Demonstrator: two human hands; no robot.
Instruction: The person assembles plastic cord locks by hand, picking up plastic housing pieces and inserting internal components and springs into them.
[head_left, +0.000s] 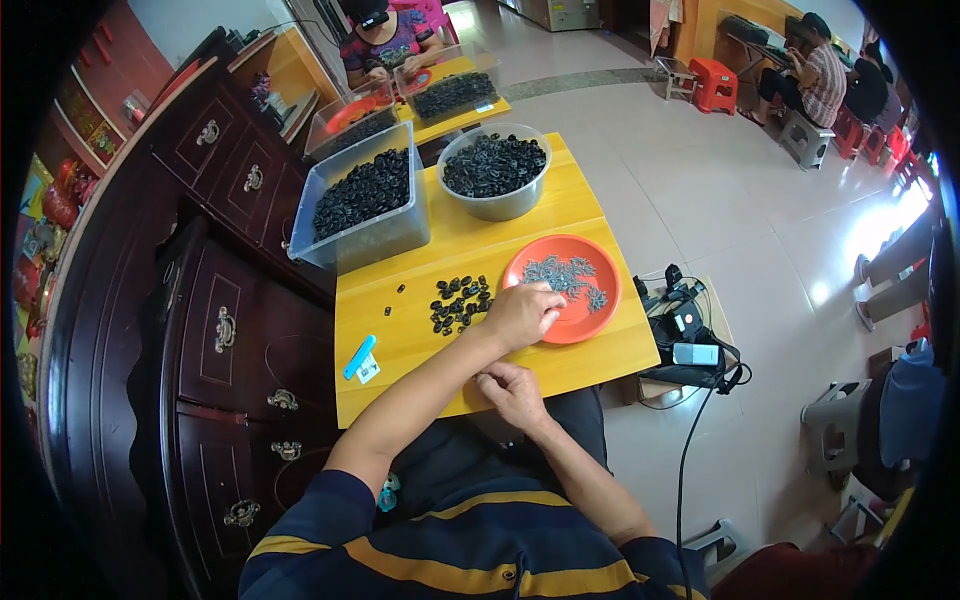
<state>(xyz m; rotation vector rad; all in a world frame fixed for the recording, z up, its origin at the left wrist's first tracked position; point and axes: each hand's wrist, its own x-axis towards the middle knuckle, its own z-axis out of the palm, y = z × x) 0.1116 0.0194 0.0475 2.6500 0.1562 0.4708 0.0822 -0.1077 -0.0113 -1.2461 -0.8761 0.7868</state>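
Note:
My left hand [522, 314] reaches across to the near left rim of a round orange-red plate [586, 330]. Its fingers are bent together over the plate, and whatever is between them is too small to make out. Small grey slender pieces [558, 274] lie scattered in the plate. At the table's near edge, below my left wrist, my right hand [512, 394] is curled closed; its fingertips are partly hidden, so I cannot see what they hold. Left of the plate, several small black oval pieces [458, 303] are spread on the yellow table [420, 385].
A grey bin [372, 238] and a round tub [497, 207], both full of black pieces, stand at the far side. A blue-handled tool [360, 356] lies left. Dark drawers [225, 330] flank the table; cables and electronics [690, 335] sit right. Another person [390, 45] works beyond.

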